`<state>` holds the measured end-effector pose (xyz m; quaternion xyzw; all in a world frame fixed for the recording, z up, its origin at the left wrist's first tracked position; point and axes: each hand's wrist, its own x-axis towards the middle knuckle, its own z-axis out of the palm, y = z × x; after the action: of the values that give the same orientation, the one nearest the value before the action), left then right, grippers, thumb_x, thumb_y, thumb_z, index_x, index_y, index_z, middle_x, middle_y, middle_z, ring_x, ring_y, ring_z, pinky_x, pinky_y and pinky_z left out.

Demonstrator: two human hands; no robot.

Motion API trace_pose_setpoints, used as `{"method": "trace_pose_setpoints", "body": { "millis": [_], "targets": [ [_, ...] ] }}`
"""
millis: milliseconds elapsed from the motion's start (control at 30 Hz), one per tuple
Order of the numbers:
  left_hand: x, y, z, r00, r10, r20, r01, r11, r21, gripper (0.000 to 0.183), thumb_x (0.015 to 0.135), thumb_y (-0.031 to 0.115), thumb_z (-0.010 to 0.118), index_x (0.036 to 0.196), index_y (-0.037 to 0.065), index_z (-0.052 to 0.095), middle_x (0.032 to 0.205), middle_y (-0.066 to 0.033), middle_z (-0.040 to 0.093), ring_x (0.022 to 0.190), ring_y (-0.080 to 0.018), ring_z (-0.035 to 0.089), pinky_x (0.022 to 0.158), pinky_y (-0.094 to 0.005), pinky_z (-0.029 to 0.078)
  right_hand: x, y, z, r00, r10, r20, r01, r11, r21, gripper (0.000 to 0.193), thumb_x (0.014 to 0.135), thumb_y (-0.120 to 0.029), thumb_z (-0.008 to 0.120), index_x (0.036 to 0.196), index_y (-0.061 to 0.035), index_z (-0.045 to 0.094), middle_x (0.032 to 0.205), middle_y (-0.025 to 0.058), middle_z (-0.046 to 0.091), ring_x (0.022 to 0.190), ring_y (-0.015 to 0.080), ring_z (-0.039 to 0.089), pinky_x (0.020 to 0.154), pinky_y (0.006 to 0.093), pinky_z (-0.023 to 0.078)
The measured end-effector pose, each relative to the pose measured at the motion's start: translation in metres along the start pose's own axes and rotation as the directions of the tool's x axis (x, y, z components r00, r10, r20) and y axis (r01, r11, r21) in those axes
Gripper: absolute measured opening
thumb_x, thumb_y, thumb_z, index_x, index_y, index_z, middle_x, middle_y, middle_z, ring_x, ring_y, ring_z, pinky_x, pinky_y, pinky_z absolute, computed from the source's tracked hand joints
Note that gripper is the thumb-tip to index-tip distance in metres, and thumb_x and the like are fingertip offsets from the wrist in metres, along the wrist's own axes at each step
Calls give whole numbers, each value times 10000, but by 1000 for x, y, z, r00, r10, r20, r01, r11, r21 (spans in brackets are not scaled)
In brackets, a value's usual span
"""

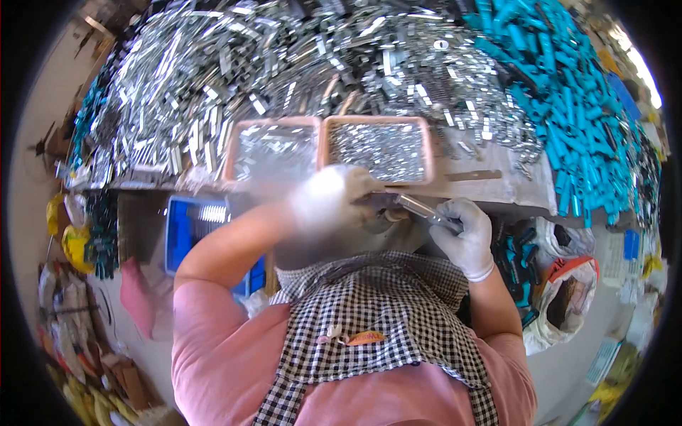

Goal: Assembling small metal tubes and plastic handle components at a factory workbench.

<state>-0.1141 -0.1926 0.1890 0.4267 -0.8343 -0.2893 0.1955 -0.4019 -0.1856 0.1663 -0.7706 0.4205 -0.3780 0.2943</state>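
Observation:
My right hand [465, 234], in a whitish glove, is closed round one end of a long, shiny metal piece [420, 209] above my lap. The piece slants up and left toward my left hand [328, 197]. That hand is gloved too and smeared by motion. Its fingers reach to a dark part near the metal piece's other end; whether they grip it does not show. Just beyond my hands stand two pinkish trays. The left tray [229, 157] holds blurred metal parts, the right tray [429, 153] small shiny ones.
A large heap of silvery metal parts [284, 64] covers the table's far side. Turquoise handle-like pieces [568, 121] are piled at the right. A flat strip [474, 175] lies by the right tray. Below the table edge are a blue crate [172, 234] and a white sack [568, 298].

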Motion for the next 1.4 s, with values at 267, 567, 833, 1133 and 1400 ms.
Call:
{"method": "trace_pose_setpoints", "body": {
  "millis": [267, 567, 833, 1133, 1400],
  "targets": [
    [-86, 3, 69, 993, -94, -64, 59, 906, -419, 475, 816, 370, 748, 1086, -12, 672, 919, -234, 678, 868, -392, 664, 773, -430, 534, -5, -30, 63, 802, -489, 344, 515, 857, 17, 328, 575, -30, 746, 870, -69, 610, 830, 91, 614, 656, 297, 614, 553, 397, 497],
    [-132, -19, 84, 969, -225, -101, 191, 944, -270, 399, 785, 368, 742, 929, 2, 674, 815, -195, 636, 756, -382, 642, 678, -445, 530, -5, -48, 117, 750, -371, 548, 456, 890, -23, 499, 601, -9, 731, 1083, -49, 608, 940, 119, 608, 798, 318, 626, 673, 403, 540],
    [-156, -57, 109, 941, 28, -337, -68, 992, -106, 339, 778, 333, 725, 930, 50, 614, 797, -119, 580, 705, -303, 621, 607, -421, 516, 18, -73, 146, 567, 145, 811, -171, 984, -56, 556, 695, -130, 766, 1184, 67, 589, 920, 207, 694, 827, 286, 719, 749, 339, 558],
    [-172, -91, 105, 981, -192, 28, 144, 624, -768, 268, 804, 254, 762, 899, 7, 717, 722, -180, 652, 651, -305, 641, 602, -370, 508, 26, -76, 187, 597, -175, 783, 354, 933, -62, 523, 725, -309, 772, 1105, 17, 621, 759, 130, 670, 624, 283, 669, 558, 348, 522],
    [-169, -100, 94, 960, -126, -250, -32, 837, -546, 261, 754, 257, 766, 776, 24, 651, 690, -150, 623, 650, -345, 633, 575, -412, 509, 43, -76, 204, 604, -206, 770, 366, 930, -39, 560, 824, -462, 715, 1097, 17, 617, 749, 121, 657, 622, 286, 665, 562, 358, 524]
  ]
}}
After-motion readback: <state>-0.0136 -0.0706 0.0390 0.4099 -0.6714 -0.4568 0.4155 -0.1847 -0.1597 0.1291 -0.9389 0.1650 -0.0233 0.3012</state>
